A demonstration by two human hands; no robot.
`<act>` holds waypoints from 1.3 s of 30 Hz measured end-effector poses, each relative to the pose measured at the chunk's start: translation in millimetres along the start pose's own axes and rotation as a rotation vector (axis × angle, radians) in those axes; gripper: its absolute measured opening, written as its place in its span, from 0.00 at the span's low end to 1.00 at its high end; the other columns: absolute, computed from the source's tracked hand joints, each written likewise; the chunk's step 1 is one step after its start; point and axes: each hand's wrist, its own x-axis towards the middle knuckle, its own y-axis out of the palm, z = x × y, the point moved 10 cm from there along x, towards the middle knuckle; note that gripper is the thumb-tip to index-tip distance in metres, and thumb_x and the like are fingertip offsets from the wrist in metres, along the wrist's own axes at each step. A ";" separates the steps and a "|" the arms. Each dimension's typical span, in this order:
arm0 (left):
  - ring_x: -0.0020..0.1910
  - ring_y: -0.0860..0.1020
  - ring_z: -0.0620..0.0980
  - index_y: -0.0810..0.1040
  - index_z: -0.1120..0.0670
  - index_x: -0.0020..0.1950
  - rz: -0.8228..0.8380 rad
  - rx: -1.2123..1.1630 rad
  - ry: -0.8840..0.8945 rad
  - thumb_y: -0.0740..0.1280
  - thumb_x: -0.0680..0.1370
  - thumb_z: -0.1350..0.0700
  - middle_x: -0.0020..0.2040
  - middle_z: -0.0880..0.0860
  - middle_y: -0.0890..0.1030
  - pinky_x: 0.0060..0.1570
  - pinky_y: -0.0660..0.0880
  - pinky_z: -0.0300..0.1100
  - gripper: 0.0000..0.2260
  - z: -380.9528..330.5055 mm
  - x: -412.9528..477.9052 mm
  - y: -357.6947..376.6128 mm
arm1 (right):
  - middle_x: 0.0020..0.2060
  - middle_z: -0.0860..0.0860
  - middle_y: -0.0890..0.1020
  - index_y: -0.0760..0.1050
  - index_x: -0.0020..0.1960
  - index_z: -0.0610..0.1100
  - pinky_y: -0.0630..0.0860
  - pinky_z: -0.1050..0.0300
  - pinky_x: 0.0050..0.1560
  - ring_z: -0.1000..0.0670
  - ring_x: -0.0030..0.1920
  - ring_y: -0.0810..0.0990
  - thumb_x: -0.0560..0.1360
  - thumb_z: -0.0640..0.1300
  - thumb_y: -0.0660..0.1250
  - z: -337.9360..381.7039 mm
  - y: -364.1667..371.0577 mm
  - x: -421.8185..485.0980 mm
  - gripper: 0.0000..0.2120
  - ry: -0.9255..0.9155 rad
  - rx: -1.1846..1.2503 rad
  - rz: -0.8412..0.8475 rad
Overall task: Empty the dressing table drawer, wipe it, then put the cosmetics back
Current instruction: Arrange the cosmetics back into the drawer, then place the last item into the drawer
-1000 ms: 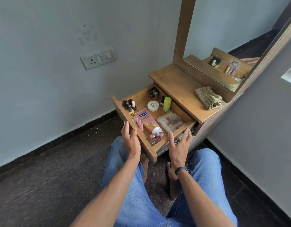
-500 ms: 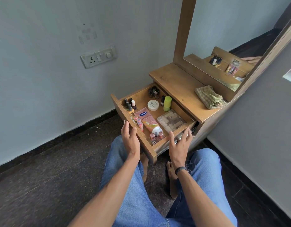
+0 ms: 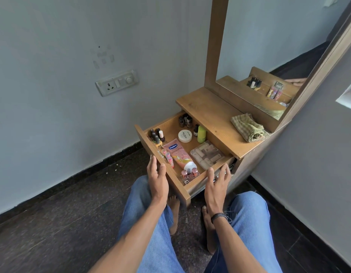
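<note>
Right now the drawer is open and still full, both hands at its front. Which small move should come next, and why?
Probably lift the right hand off the drawer edge and pick up the pink tube, setting it on the tabletop. The drawer looks fully out, nothing is removed yet, both hands are empty, and the tube lies on top, near that hand.

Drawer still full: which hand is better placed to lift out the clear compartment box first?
Right. The right hand rests on the drawer edge just beside the clear box. The left hand is at the drawer front, across the pink tube.
</note>
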 end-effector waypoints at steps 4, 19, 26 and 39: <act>0.77 0.62 0.47 0.61 0.51 0.80 0.054 0.055 0.003 0.59 0.85 0.53 0.80 0.48 0.58 0.71 0.63 0.42 0.23 -8.1 5.6 14.0 | 0.70 0.50 0.69 0.65 0.78 0.45 0.65 0.56 0.70 0.54 0.69 0.68 0.84 0.57 0.57 8.6 -13.9 -8.0 0.27 0.042 0.089 -0.090; 0.77 0.61 0.48 0.64 0.51 0.79 0.212 0.021 -0.091 0.58 0.84 0.62 0.79 0.46 0.59 0.77 0.60 0.51 0.23 -21.3 22.1 90.8 | 0.34 0.50 0.75 0.77 0.41 0.43 0.70 0.47 0.36 0.48 0.36 0.74 0.85 0.55 0.56 60.1 -83.6 -15.4 0.22 -0.275 0.230 -0.419; 0.79 0.59 0.50 0.62 0.49 0.80 0.280 -0.003 -0.096 0.56 0.79 0.70 0.81 0.47 0.57 0.75 0.63 0.52 0.31 -31.3 25.4 132.5 | 0.36 0.48 0.76 0.76 0.42 0.41 0.75 0.42 0.36 0.45 0.38 0.76 0.85 0.55 0.56 43.8 -94.5 -6.5 0.22 -0.214 0.205 -0.466; 0.78 0.57 0.45 0.61 0.51 0.80 0.417 0.111 -0.080 0.54 0.76 0.72 0.80 0.44 0.58 0.78 0.56 0.48 0.33 -42.6 37.4 203.4 | 0.36 0.54 0.78 0.79 0.44 0.50 0.71 0.63 0.39 0.52 0.39 0.77 0.83 0.56 0.56 40.7 -96.7 -0.7 0.18 -0.187 0.210 -0.433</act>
